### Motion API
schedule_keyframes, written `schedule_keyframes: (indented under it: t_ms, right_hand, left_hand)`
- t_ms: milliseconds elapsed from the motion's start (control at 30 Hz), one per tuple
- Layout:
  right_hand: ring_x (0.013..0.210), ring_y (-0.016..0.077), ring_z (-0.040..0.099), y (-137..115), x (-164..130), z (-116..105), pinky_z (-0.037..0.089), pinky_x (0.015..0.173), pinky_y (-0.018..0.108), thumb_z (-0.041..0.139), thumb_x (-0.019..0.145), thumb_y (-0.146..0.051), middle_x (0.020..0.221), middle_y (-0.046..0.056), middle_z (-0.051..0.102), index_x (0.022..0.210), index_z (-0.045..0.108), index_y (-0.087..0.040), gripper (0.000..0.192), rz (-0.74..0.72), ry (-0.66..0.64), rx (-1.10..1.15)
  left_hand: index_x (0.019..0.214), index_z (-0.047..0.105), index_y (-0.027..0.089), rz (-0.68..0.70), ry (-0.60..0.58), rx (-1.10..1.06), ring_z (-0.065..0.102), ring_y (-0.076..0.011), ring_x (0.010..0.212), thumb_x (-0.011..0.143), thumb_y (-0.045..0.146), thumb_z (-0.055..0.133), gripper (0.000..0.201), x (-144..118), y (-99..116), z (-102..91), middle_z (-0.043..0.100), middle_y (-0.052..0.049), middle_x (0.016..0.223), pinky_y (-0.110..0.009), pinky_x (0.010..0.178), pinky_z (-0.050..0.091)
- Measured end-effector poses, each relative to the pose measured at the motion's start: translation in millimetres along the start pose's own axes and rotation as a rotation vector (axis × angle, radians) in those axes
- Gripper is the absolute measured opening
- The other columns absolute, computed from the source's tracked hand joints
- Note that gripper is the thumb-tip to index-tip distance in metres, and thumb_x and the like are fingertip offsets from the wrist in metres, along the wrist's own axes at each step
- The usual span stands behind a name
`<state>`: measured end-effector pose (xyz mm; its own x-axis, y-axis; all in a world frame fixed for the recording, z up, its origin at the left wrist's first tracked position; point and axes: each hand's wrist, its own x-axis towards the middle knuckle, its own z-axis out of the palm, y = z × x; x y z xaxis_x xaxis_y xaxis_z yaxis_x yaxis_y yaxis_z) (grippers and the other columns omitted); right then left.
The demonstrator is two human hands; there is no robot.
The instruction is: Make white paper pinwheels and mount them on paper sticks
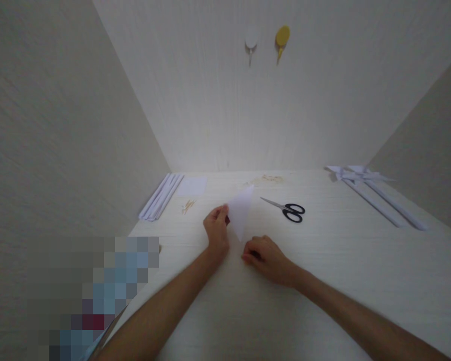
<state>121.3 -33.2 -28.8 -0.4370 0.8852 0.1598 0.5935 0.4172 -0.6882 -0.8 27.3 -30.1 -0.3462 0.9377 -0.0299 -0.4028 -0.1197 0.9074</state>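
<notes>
A white paper triangle (242, 213), which looks folded, is raised a little off the table. My left hand (217, 225) pinches it at its left corner between thumb and fingers. Just below the paper's lower tip, my right hand (265, 258) rests with its fingers curled closed near the tabletop. Whether anything is inside those curled fingers is hidden. Scissors with black handles (293, 212) lie to the right of the paper, the blades pointing left.
A bundle of rolled white paper sticks (161, 197) lies at the left, beside a white paper square (193, 186) and several small wooden sticks (189, 205). Two paper pinwheels (376, 195) lie at the right. Thin brownish bits (272, 178) are near the back wall, which carries two hooks (282, 36).
</notes>
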Motion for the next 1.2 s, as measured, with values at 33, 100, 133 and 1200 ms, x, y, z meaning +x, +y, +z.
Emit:
schedule_keyframes:
  t_ms: [33,100,133,1200]
  right_hand:
    - [0.054,0.0108,0.042,0,0,0,0.031,0.058,0.024,0.048,0.071,-0.019,0.056,-0.001,0.051,0.056,0.052,-0.016,0.016,-0.009,0.003,0.003]
    - [0.051,0.0097,0.039,2,1,1,0.030,0.053,0.023,0.049,0.071,-0.021,0.053,-0.002,0.048,0.054,0.049,-0.016,0.017,0.064,0.041,0.094]
    - [0.049,0.0091,0.037,4,3,0,0.029,0.049,0.022,0.050,0.070,-0.023,0.051,-0.003,0.045,0.053,0.047,-0.017,0.019,0.118,0.081,0.168]
    - [0.042,0.0077,0.030,30,3,-13,0.023,0.041,0.023,0.046,0.075,-0.047,0.041,-0.004,0.034,0.045,0.046,-0.015,0.044,0.272,0.438,0.550]
  left_hand:
    - [0.051,0.055,0.013,0.013,0.029,-0.007,0.037,-0.0043,0.043,0.058,0.024,0.064,0.016,3,1,-1.0,0.043,0.007,0.044,-0.018,0.044,0.030]
    - [0.052,0.056,0.013,0.002,0.004,-0.015,0.038,-0.0046,0.043,0.058,0.025,0.064,0.015,4,3,-2.1,0.045,0.006,0.045,-0.018,0.044,0.030]
    - [0.052,0.056,0.013,-0.018,-0.036,-0.014,0.039,-0.0048,0.043,0.058,0.025,0.064,0.016,3,3,-2.2,0.047,0.006,0.046,-0.019,0.045,0.031]
    - [0.054,0.061,0.011,-0.439,-0.826,0.261,0.057,-0.0135,0.040,0.059,0.031,0.065,0.022,-15,10,0.2,0.064,-0.008,0.049,-0.021,0.040,0.042]
